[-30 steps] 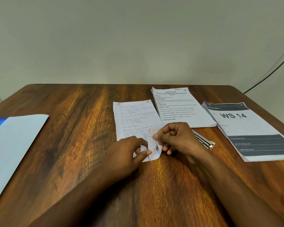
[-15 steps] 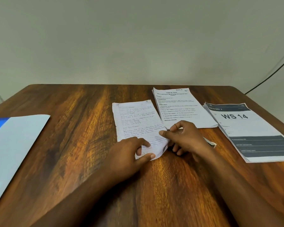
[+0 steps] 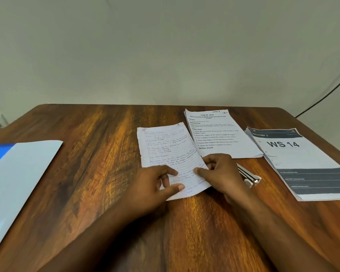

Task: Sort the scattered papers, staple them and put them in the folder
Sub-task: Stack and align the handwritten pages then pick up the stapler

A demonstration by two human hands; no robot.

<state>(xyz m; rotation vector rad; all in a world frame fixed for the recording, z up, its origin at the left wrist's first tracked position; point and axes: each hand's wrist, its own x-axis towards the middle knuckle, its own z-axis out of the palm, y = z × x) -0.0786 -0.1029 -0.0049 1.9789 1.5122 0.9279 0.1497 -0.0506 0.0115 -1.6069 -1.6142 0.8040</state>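
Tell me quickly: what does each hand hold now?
Left hand: pinches the handwritten sheet.
Right hand: pinches the same sheet's right edge.

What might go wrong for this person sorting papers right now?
The handwritten sheet is pinched between the left hand and right hand; its near corner already looks curled, so it could crease or tear. The stapler lies half hidden behind the right wrist and might get knocked. The folder sits far to the left, partly out of view, away from all three piles.
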